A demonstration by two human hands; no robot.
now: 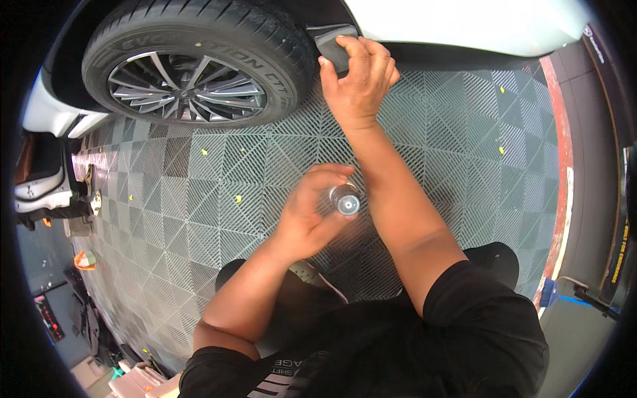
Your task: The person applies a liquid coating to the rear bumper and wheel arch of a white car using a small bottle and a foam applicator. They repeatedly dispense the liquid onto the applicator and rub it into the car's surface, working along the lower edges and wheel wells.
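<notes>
My left hand (308, 212) is curled around a small bottle (345, 201) with a dark body and a clear round top that faces up. The hand is slightly smeared by motion, and the bottle's lower part is hidden. Farther off, my right hand (361, 79) reaches up to the trailing edge of the wheel arch. Its thumb and fingers close on a dark grey, flat, block-like piece (334, 48) beside the tyre (295, 60). Whether that piece is a loose pad or a flap on the car, I cannot tell.
A white car body (451, 23) overhangs at the top, with a spoked alloy wheel (186, 93) at the upper left. Patterned grey tiles (265, 152) cover the floor, with yellow bits (239, 198) scattered on them. At the far left, a person's shoe (97, 203) shows.
</notes>
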